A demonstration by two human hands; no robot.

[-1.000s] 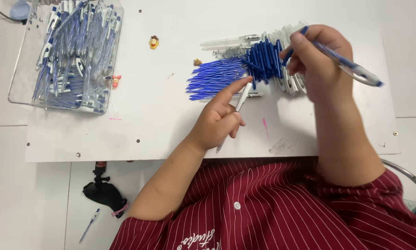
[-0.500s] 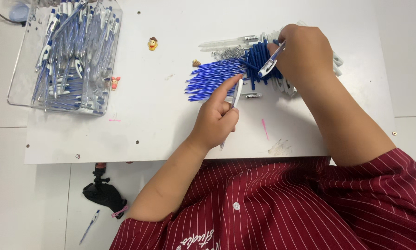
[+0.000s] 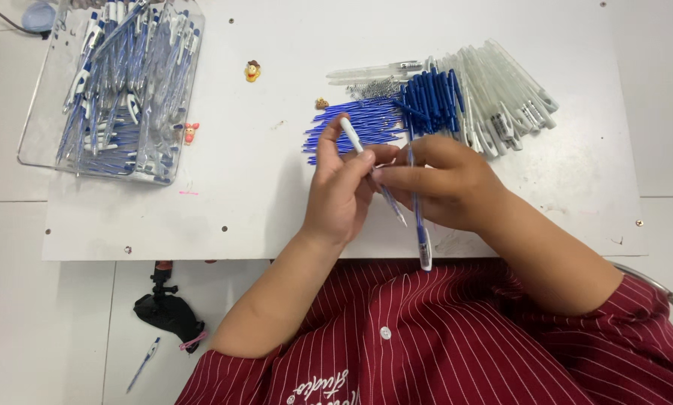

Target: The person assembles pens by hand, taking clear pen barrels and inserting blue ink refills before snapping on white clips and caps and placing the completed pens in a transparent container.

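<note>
The left hand (image 3: 341, 191) and the right hand (image 3: 441, 184) meet over the near middle of the white table (image 3: 276, 202), fingertips almost touching. The left fingers are curled together and pinch a thin refill (image 3: 370, 169): its white end sticks up and away past the thumb, pointing to the far left, and its long axis slants down to the right, with the fine tip showing below the hands, toward the person. The right fingers are pressed together, thumb against forefinger, pinching a clear pen barrel (image 3: 417, 217). That barrel stands nearly straight along the near-far line; its blue-tinted end with the white tip points toward the person, reaching the table's near edge, while its far end runs up behind the fingers toward the parts pile. Refill and barrel cross just below the fingertips; whether they touch cannot be told.

Just beyond the hands lie a fan of blue refills (image 3: 351, 127), a bunch of dark blue caps (image 3: 430, 101) and a row of clear barrels (image 3: 501, 90), all side by side, with small metal springs (image 3: 374, 88) at their far edge. At the far left stands a clear tray (image 3: 32, 142) full of finished pens (image 3: 119, 90).
</note>
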